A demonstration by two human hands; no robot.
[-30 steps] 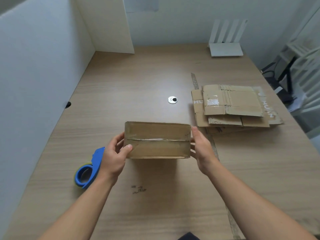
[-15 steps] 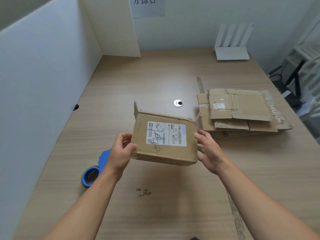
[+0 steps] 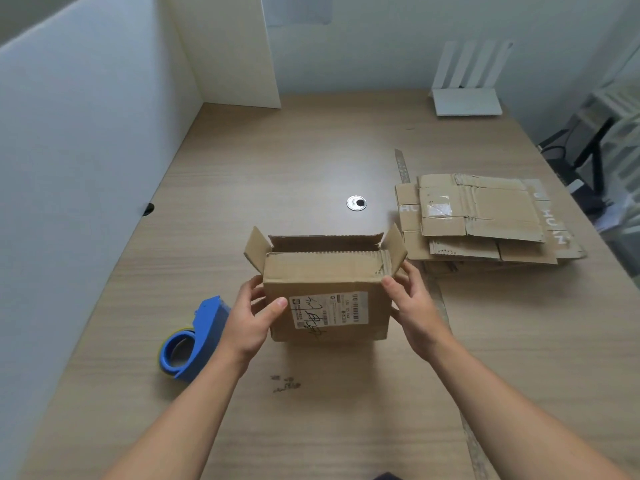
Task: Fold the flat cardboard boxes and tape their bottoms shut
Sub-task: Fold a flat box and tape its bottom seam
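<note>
Fingers [image 3: 277,304] of the left hand [image 3: 247,317] curl round the left edge of the box [image 3: 329,271], with the thumb pressed on its labelled front. The right hand [image 3: 414,306] pinches the upper right corner, thumb in front and the other fingers hidden behind the side wall. Both hands thus grip the box, which stands upright at frame centre with its top flaps open, seemingly resting on the table [image 3: 277,161]. Its bottom is out of sight. Squeezing inward could skew the walls and strain the bottom seam. A shove toward lower left would likely knock the blue tape dispenser [image 3: 194,337] just beside the wrist. The splayed right flap could snag the flat boxes [image 3: 481,216] stacked at right.
</note>
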